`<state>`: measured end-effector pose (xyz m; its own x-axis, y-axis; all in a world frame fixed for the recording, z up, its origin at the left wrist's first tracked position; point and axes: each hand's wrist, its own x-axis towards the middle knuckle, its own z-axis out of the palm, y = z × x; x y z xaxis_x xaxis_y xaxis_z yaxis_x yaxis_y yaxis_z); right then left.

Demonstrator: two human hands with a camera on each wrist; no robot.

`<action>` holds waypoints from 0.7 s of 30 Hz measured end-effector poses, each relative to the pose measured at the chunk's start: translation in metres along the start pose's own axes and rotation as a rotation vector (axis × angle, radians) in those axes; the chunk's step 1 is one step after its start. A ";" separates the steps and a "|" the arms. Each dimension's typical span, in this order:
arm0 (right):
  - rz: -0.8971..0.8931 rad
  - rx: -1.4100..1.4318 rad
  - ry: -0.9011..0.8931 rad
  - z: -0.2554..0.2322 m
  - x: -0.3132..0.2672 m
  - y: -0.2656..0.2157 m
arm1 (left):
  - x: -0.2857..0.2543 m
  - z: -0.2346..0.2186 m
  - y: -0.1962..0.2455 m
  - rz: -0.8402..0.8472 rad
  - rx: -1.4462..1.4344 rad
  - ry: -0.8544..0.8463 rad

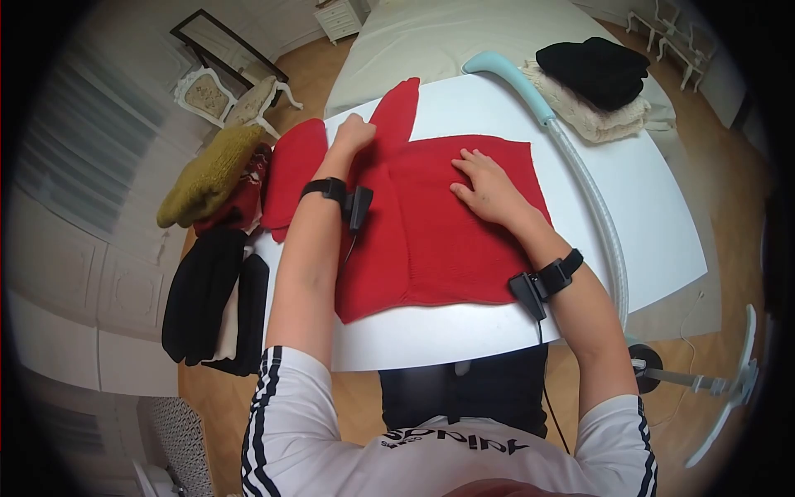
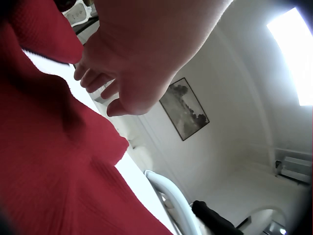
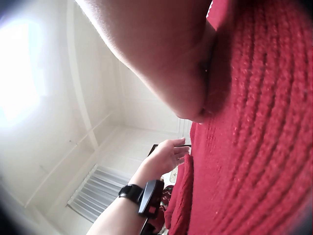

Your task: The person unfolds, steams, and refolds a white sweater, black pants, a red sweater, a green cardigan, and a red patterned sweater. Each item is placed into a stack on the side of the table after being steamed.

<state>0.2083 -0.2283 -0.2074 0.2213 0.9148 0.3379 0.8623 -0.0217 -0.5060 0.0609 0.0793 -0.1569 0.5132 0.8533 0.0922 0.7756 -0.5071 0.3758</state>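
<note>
A red knitted garment (image 1: pixel 464 248) lies spread on the white table, one narrow part pointing to the far edge and another red part (image 1: pixel 300 161) at its left. Over the narrow part is my left hand (image 1: pixel 354 134); its fingers hang loosely bent with nothing between them in the left wrist view (image 2: pixel 122 78). My right hand (image 1: pixel 490 189) rests on the garment's upper right, fingers spread. The right wrist view shows ribbed red knit (image 3: pixel 264 127) beside the right hand (image 3: pixel 190 98), whose fingers are hidden there.
Left of the garment are an olive knit (image 1: pixel 211 170) on a patterned red one, and folded black clothes (image 1: pixel 203 290). A light blue handle with a hose (image 1: pixel 505 74) runs down the right side. Beyond it, a black item (image 1: pixel 592 70) tops a cream knit (image 1: pixel 592 116).
</note>
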 end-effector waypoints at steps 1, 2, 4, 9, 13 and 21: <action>-0.004 -0.008 0.000 0.000 0.000 -0.001 | 0.006 0.002 0.009 -0.048 0.064 -0.068; -0.006 -0.015 -0.001 0.000 0.000 0.000 | 0.006 0.007 0.014 -0.076 0.014 -0.092; 0.014 -0.015 -0.004 -0.001 0.001 0.000 | 0.020 0.012 0.022 -0.056 0.057 -0.073; 0.032 -0.007 -0.001 0.003 -0.001 -0.001 | 0.036 0.011 0.029 -0.117 -0.170 -0.119; 0.027 0.002 0.008 0.002 -0.001 0.000 | 0.019 -0.025 0.059 -0.279 -0.370 -0.144; 0.010 -0.003 0.009 0.003 0.000 0.003 | -0.069 -0.087 0.026 0.183 -1.124 -0.312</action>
<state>0.2090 -0.2267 -0.2114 0.2336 0.9109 0.3400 0.8612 -0.0316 -0.5072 0.0134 0.0175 -0.0737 0.7715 0.6335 0.0579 0.0024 -0.0940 0.9956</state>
